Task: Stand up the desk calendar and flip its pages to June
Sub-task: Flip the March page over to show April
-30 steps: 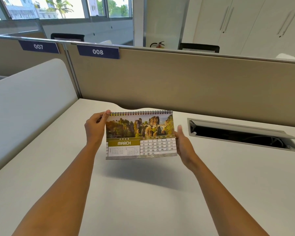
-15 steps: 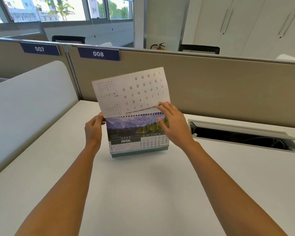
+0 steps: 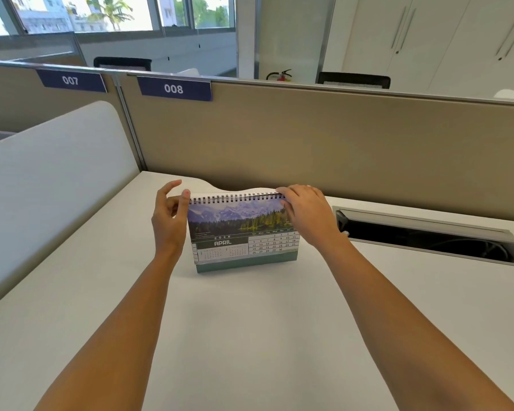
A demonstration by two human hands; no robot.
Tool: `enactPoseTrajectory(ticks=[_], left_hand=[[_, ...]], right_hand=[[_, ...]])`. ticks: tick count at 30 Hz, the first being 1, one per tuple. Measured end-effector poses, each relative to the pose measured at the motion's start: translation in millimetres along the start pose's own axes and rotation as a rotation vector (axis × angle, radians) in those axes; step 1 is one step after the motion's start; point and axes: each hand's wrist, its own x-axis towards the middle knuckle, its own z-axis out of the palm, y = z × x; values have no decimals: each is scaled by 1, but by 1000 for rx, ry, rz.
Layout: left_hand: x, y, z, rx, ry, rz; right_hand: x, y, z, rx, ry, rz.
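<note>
Calendar reads "APRIL"; partition tags read 007, 008.

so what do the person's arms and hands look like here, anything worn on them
Both arms are bare as far as the frame shows: no sleeves, gloves, watch or bracelet in view. The left hand and right hand show no rings that can be made out. A fingertip of the left hand has what looks like a pinkish nail; other nails are too small or turned away to judge.
</note>
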Motion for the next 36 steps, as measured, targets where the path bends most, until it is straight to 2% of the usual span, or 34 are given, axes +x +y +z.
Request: enactPoseTrajectory(ticks=[5,11,22,28,36], left_hand=[[-2,-3,0,120,-67,131],[-1,-8,-1,221,-63,179],[8,-9,-1,287,-70,127],[6,-11,-1,260,-85,60],[4,-12,-5,203,-140,3]], right_hand=[[3,4,0,58,-27,2],[12,7,-4,153,-135,26],[26,14,-8,312,-278,171],[26,14,-10,281,-331,148],[24,15,-8,282,-303,132]])
